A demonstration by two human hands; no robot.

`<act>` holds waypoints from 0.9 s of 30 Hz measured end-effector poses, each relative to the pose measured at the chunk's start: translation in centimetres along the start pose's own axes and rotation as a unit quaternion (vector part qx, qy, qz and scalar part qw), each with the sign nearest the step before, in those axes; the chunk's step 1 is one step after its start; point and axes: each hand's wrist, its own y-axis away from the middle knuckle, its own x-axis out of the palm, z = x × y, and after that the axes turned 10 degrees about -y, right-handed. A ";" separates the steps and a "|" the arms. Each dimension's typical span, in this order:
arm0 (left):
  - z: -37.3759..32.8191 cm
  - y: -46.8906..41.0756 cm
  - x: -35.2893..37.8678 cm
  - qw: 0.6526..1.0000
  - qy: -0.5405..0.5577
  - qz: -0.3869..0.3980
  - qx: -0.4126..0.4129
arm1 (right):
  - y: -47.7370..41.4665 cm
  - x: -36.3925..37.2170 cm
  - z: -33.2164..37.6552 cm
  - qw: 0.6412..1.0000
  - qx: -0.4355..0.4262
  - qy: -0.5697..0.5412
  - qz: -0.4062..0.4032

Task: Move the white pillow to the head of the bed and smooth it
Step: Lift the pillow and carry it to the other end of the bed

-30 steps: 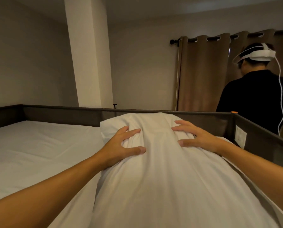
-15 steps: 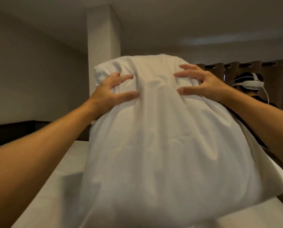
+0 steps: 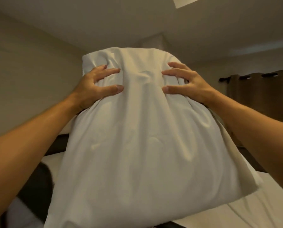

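— Higher now than half a second back, the pillow (image 3: 137, 137) is up off the bed (image 3: 252, 204), and its top edge stands above both hands against the ceiling (image 3: 121, 18).

— What grips it?

— Left hand (image 3: 94, 86) and right hand (image 3: 185, 83) both clutch the upper part, fingers spread and dug into the cloth, thumbs pointing inward at each other with a bunched fold between them.

— And the rest of it?

— It hangs down wide below the hands, between the two forearms, its lower corner out past the right forearm over the sheet.

— Anything around?

— Brown curtain (image 3: 260, 96) beyond the right hand; dark bed frame (image 3: 58, 145) shows under the left forearm.
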 end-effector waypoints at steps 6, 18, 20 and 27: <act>3.6 5.9 -8.0 0.993 -0.092 -0.017 -0.076 | -2.9 10.4 0.7 0.993 -0.028 -0.101 0.058; 2.6 18.7 -20.3 0.933 -0.271 -0.030 -0.235 | -4.8 28.6 4.2 0.942 -0.093 -0.260 0.192; 1.7 20.4 -21.7 0.920 -0.291 -0.027 -0.261 | -4.2 30.8 5.3 0.931 -0.100 -0.284 0.206; -0.2 26.3 -25.5 0.880 -0.353 -0.047 -0.315 | -2.3 37.0 9.0 0.900 -0.114 -0.337 0.252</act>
